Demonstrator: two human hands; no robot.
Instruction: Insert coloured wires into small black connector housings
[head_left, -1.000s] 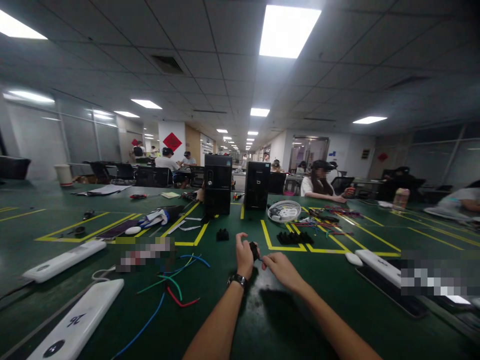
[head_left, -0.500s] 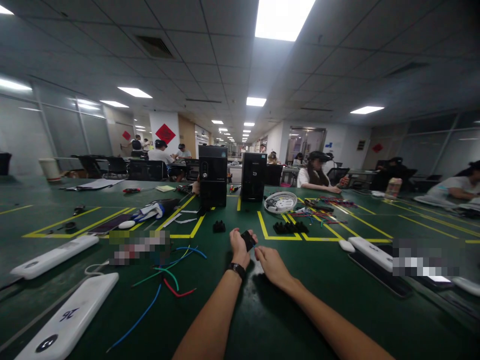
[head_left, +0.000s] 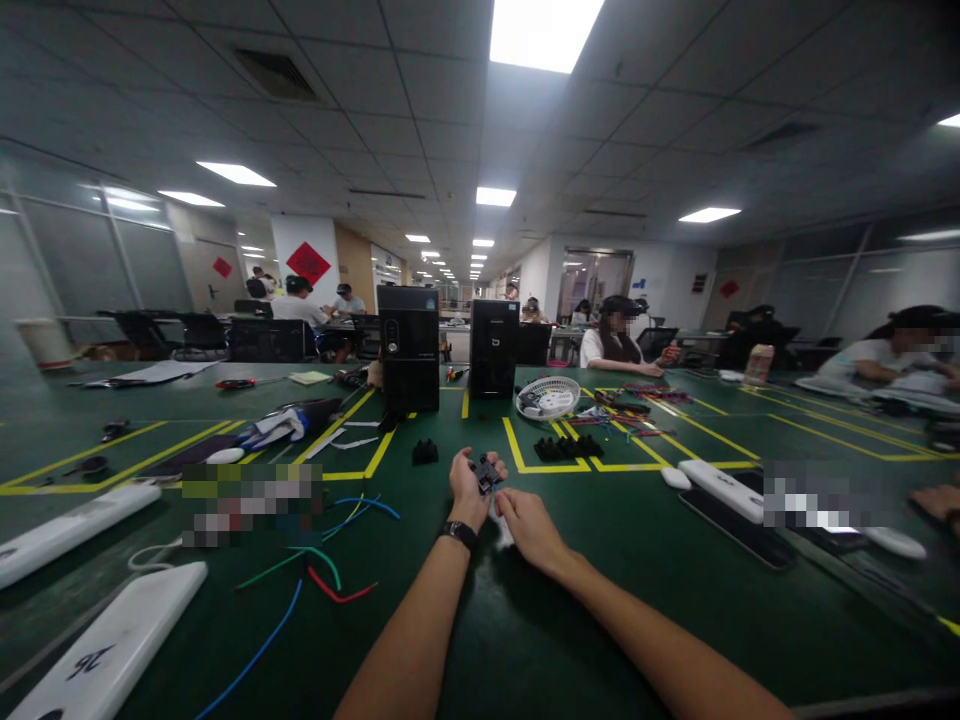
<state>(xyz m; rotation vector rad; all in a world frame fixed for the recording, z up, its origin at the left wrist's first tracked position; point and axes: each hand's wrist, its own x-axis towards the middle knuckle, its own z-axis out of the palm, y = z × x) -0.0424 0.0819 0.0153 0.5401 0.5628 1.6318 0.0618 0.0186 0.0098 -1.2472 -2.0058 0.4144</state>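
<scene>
Ceiling panels light a long office, and out front runs a green table (head_left: 645,650), with two black computer towers (head_left: 409,350) standing near its far edge. All the action is between those towers and the near edge, where a small black block (head_left: 487,474) sits up off the surface in the left hand (head_left: 466,490), fingers curled loosely round it, palm turned up. In comes the right hand (head_left: 531,525) from the near-right side, thumb and forefinger pinched together on a bluish sliver (head_left: 494,491) right at the block; tool or wire, it's too small to call! More black blocks lie farther out: a single one (head_left: 425,452) left of the hands, a row (head_left: 568,447) to the right, just nearer than a round white slotted basket (head_left: 547,398). Over toward the left edge, a blue wire (head_left: 259,640) trails to the near edge beside a red wire (head_left: 337,595). Danger spots? That cradle looks light, so a hard push from the right could twist the block out and drop it on the table; a slip off its face might jab the left palm, and a leftward swing of the left forearm could drag the wires.
</scene>
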